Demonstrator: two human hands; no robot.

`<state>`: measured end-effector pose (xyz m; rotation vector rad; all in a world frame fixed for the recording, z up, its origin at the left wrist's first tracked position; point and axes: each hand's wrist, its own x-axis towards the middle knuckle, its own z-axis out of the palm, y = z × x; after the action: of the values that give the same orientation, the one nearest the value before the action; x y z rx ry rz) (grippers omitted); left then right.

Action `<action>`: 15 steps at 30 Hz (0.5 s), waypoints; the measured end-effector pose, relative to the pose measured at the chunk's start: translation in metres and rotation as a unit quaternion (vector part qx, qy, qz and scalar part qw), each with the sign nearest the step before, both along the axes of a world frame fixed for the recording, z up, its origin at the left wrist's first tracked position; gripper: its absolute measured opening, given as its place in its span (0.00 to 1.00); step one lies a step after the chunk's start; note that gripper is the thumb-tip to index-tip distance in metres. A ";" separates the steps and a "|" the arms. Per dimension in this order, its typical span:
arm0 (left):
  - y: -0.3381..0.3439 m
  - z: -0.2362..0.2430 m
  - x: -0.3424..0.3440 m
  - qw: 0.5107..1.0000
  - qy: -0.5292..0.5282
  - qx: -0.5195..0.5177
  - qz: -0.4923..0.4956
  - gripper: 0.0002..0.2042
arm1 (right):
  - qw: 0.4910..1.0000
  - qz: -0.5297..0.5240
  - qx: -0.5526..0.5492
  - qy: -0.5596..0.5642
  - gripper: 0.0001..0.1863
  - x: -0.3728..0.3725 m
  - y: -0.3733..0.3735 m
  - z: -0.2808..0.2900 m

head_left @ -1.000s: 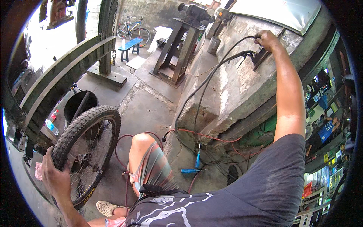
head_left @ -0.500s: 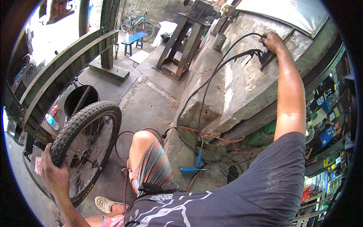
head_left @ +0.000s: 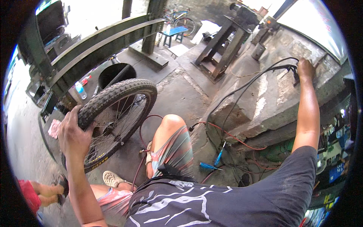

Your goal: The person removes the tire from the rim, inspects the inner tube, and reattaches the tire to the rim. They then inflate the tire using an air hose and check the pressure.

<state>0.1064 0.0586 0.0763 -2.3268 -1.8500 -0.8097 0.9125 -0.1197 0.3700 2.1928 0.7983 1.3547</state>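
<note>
My left hand (head_left: 77,134) grips the knobby black tyre of a bicycle wheel (head_left: 109,100), fingers over the tread and thumb on the inner side. The wheel stands tilted at my left, its spokes and hub showing. Stretched far to the right, my right hand (head_left: 306,70) is closed at the end of a thin black cable (head_left: 278,62), above a rough concrete ledge. What exactly its fingers pinch there is hidden. Beside it, a thicker black hose (head_left: 242,87) with a frayed-looking dark end (head_left: 285,68) lies over the ledge.
Two blue-handled screwdrivers (head_left: 215,160) lie on the floor near my knee, among red hoses (head_left: 230,135). A black drum-like container (head_left: 117,72), a plastic bottle (head_left: 81,90) and a pink cloth (head_left: 54,128) are beyond the wheel. Another person's legs (head_left: 47,193) show at lower left.
The view has swung left, so the scene sits further right. Another person's legs have come in at lower left. Both hands keep their places on the wheel and at the cable.
</note>
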 end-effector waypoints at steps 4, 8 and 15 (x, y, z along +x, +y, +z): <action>0.008 -0.011 -0.023 1.000 -0.004 0.005 -0.006 0.33 | 0.999 -0.031 0.005 0.039 0.14 0.029 -0.010 0.005; 0.010 -0.004 -0.030 0.999 -0.011 -0.008 0.034 0.32 | 0.979 0.182 -0.030 -0.089 0.30 -0.011 -0.009 -0.034; 0.031 -0.015 -0.019 0.999 0.017 0.002 0.030 0.33 | 0.766 0.294 -0.102 0.562 0.20 -0.257 0.008 -0.291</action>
<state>0.0872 0.0897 0.0608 -2.2557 -1.8940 -0.7613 0.6557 -0.1115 0.0786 2.5297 2.0472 -0.1151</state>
